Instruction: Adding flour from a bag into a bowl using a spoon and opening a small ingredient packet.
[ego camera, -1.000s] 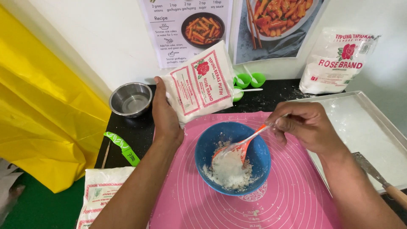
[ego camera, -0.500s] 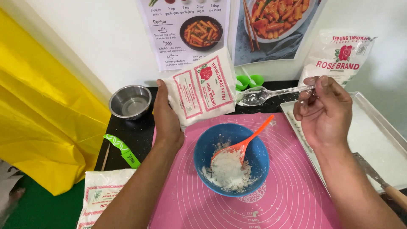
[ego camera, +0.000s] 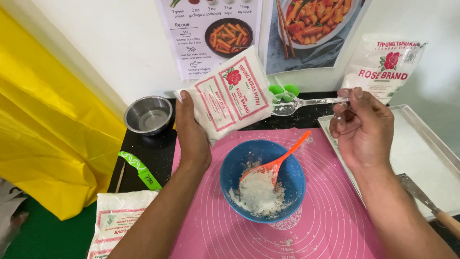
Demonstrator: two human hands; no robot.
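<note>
While a blue bowl [ego camera: 262, 180] sits in the middle of a pink silicone mat [ego camera: 330, 216], a person's two bare hands are raised just beyond its far rim. White flour [ego camera: 258, 194] is heaped in the bottom of the bowl, and an orange spoon [ego camera: 280, 160] lies in it, its scoop buried in the flour and its handle leaning over the rim's far right side.

Beyond the bowl to the left, the left hand [ego camera: 190, 132] is clenched around the lower edge of a white flour packet with red panels [ego camera: 230, 98], holding it up at a tilt. Beyond the bowl to the right, the right hand [ego camera: 362, 127] pinches the handle of a clear plastic spoon [ego camera: 306, 103] between fingers and thumb; its scoop points left toward the packet, close to it but not touching.

Far left of the bowl, off the mat, stands a small steel cup [ego camera: 148, 114], with a green-handled knife [ego camera: 140, 170] nearer the viewer. A second flour bag [ego camera: 120, 228] lies at the bowl's near left. Right of the bowl is a metal tray [ego camera: 421, 153], and a third white bag [ego camera: 385, 67] leans on the wall beyond it.
</note>
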